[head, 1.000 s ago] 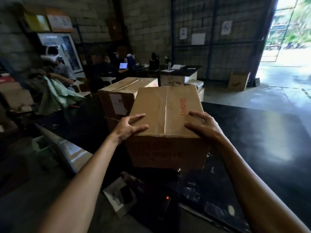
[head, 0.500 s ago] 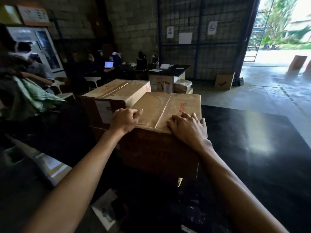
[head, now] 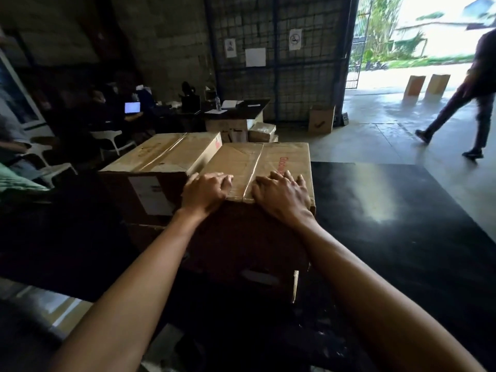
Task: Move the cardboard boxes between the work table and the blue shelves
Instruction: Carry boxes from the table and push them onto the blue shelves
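Observation:
A taped cardboard box with red print [head: 268, 157] stands on the black work table [head: 389, 210], right beside a second, larger cardboard box [head: 166, 154] with a white label. My left hand [head: 206, 193] rests on the near left of the printed box's top, fingers bent, tips on the cardboard. My right hand [head: 279, 194] lies palm down on the near right of the same top, fingers stretched forward. Neither hand wraps an edge. No blue shelves are in view.
A person [head: 472, 103] walks across the concrete floor at the right, by the open doorway. A small box [head: 320, 119] sits on the floor near the mesh wall. A cluttered desk [head: 236, 108] and white chairs [head: 112, 140] stand behind the table, with seated people at the left.
Both hands slid from the box's outer corners to the top, closer together. The box now sits farther in, against the larger box. A walking person has come into view at the right.

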